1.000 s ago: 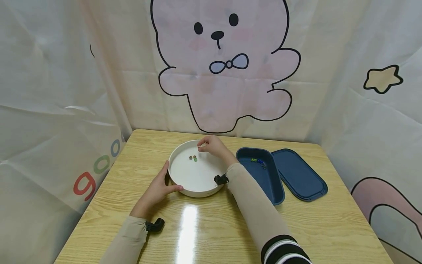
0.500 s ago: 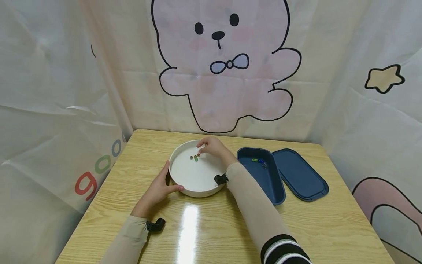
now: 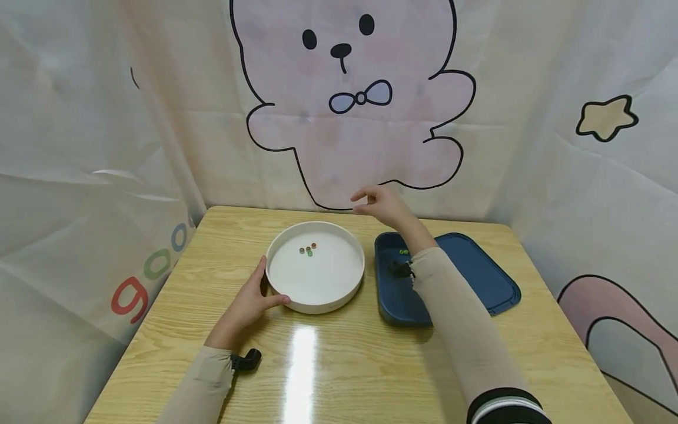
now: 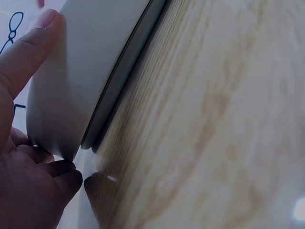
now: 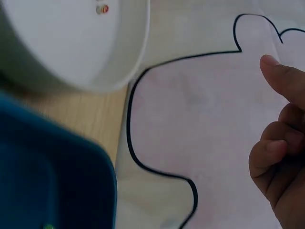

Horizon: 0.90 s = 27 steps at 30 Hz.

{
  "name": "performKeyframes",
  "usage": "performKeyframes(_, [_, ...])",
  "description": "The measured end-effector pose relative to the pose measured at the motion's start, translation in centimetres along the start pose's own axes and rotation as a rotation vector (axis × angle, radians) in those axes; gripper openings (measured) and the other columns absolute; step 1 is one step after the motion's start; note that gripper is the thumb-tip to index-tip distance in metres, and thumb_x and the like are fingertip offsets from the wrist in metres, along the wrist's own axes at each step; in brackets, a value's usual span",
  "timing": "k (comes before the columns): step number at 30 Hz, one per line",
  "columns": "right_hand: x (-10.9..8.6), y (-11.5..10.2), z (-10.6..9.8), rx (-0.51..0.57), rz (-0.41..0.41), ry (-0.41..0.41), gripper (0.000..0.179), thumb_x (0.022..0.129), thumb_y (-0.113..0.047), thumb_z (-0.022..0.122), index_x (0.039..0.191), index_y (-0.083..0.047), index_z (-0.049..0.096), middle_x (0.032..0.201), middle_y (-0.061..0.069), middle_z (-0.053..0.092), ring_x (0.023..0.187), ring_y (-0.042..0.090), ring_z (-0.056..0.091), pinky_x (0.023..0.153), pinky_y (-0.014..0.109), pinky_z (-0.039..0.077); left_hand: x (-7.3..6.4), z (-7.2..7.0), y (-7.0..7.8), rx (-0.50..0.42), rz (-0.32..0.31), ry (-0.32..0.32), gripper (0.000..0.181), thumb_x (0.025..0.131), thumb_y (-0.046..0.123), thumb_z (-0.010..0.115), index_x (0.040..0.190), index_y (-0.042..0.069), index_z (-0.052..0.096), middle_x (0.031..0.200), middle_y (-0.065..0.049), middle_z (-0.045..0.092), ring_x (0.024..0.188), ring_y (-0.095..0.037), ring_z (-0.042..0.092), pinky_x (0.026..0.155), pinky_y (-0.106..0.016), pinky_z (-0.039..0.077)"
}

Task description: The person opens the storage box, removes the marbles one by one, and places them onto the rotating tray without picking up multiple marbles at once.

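A shallow, round white dish [image 3: 328, 280] is seen lying flat, its near-left side gripped by the left hand [image 3: 249, 303]. Inside, left of centre and beyond the middle, four small green, orange and brownish beads [image 3: 309, 254] are clustered. Just right, an open dark-blue rectangular box [image 3: 392, 300] is partly hidden; small green beads [image 3: 404, 252] are visible within.

From here I see the person's left forearm [image 3: 196, 380] angling inward near the left edge of the counter [image 3: 344, 377]. The left hand [image 3: 246, 303] sits low, thumb stretched away from the fingers [image 4: 47, 169], which bend inward. The right forearm [image 3: 466, 318] reaches further, slanting leftward toward the counter's far edge. There the right hand [image 3: 389, 207] hangs raised, thumb and index finger parted and pointing left, other fingers loosely curled.
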State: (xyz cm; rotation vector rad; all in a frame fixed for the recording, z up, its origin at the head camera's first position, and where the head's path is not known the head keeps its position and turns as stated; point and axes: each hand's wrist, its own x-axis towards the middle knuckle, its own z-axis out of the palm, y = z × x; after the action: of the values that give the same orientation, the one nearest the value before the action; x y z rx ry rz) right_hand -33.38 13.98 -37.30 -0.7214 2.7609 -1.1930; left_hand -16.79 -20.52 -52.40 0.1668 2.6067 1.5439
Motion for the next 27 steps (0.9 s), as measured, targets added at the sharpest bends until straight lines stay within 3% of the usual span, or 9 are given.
performKeyframes(5, [-2.3, 1.8, -2.9, -0.051, -0.009, 0.053, 0.021, 0.093, -0.031, 0.078, 0.114, -0.025, 0.078, 0.084, 0.005, 0.051, 0.079, 0.027, 0.044, 0.072, 0.039, 0.040, 0.0, 0.0, 0.2, 0.002, -0.006, 0.001, 0.133, 0.077, 0.045, 0.089, 0.165, 0.011, -0.004, 0.172, -0.012, -0.001, 0.158, -0.035, 0.003, 0.126, -0.058, 0.011])
performKeyframes(12, [-4.7, 6.1, -4.8, -0.100, 0.035, 0.068, 0.024, 0.094, -0.022, 0.077, 0.116, -0.013, 0.078, 0.095, 0.011, 0.044, 0.084, 0.029, 0.037, 0.073, 0.042, 0.033, -0.1, 0.1, 0.4, 0.018, -0.007, -0.003, 0.131, 0.079, 0.041, 0.089, 0.165, 0.009, -0.004, 0.172, -0.014, -0.001, 0.158, -0.037, 0.003, 0.126, -0.059, 0.012])
performKeyframes(20, [-5.4, 11.3, -4.1, -0.151, 0.077, 0.053, 0.027, 0.091, -0.020, 0.081, 0.115, -0.009, 0.078, 0.121, 0.014, 0.047, 0.109, 0.032, 0.041, 0.093, 0.048, 0.037, -0.3, -0.1, 0.1, 0.005, 0.005, -0.009, 0.134, 0.077, 0.047, 0.088, 0.165, 0.010, -0.006, 0.172, -0.014, -0.001, 0.158, -0.036, 0.003, 0.126, -0.059, 0.012])
performKeyframes(27, [-6.4, 13.4, -3.2, -0.135, 0.172, 0.005, 0.021, 0.089, -0.016, 0.082, 0.109, -0.012, 0.080, 0.134, 0.016, 0.045, 0.124, 0.037, 0.041, 0.106, 0.057, 0.037, -0.2, 0.0, 0.1, 0.007, 0.010, -0.017, 0.133, 0.078, 0.047, 0.087, 0.165, 0.011, -0.007, 0.172, -0.015, -0.001, 0.158, -0.036, 0.003, 0.126, -0.058, 0.013])
